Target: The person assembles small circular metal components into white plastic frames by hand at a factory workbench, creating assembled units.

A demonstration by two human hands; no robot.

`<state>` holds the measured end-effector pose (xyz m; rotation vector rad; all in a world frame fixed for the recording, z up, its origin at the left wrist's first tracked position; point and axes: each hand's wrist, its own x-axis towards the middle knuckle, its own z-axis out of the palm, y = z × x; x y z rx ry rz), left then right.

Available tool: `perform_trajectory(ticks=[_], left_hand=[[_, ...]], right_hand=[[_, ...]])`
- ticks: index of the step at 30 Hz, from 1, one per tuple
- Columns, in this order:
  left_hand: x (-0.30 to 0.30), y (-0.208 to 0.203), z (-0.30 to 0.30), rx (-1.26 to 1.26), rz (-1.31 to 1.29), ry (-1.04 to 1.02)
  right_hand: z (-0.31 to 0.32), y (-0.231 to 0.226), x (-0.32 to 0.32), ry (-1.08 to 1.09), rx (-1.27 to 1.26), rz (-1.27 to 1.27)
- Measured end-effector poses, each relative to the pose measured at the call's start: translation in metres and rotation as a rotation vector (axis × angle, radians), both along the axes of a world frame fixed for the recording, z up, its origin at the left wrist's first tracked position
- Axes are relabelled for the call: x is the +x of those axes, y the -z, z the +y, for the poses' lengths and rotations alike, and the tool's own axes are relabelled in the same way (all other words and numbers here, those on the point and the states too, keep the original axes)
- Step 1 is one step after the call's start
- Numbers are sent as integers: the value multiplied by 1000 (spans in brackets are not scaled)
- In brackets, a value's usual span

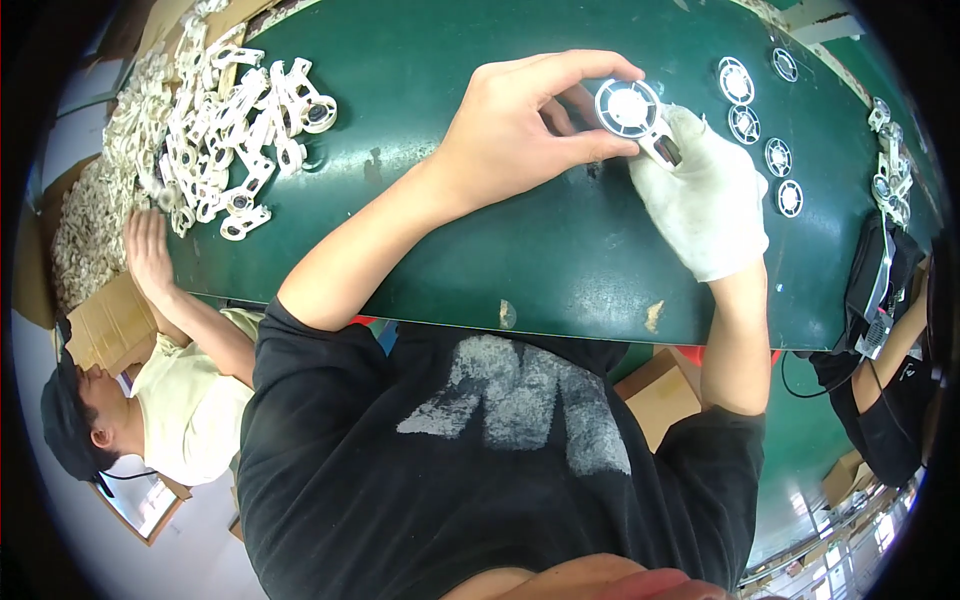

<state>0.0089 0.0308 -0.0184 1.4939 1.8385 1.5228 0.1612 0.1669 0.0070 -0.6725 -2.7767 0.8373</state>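
Bare, my left hand [515,130] pinches a round white spoked cover [628,108] at its rim, between thumb and fingers. A white plastic part [662,148] with a short arm meets the cover's lower right edge; I cannot tell whether the two are joined. My right hand [703,205], in a white glove, is closed around this arm part, its fingers partly hidden. To its right, several similar round spoked covers [735,80] lie apart on the green table [470,265].
A large heap of white plastic parts [225,130] spreads over the table's left side, where another person's hand [148,250] reaches in. More white parts [890,175] lie along the right edge. A black bag-like item [872,270] and another person's arm [893,355] are at the far right.
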Motion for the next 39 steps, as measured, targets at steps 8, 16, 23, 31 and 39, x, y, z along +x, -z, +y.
perform_trajectory(ticks=[8, 16, 23, 31, 39], left_hand=[[-4, -6, -4, 78, 51, 65], [-4, -8, -1, 175, 99, 190], [-2, 2, 0, 110, -391, 282], [-76, -5, 33, -322, -470, -91], [-115, -105, -51, -771, 271, -575]], right_hand=[[-3, -4, 2, -63, -336, 109], [-2, 7, 0, -116, -572, 218], [-12, 16, 2, -59, -266, 221], [0, 17, -3, 196, -355, 6], [-12, 6, -14, 88, -351, -11]])
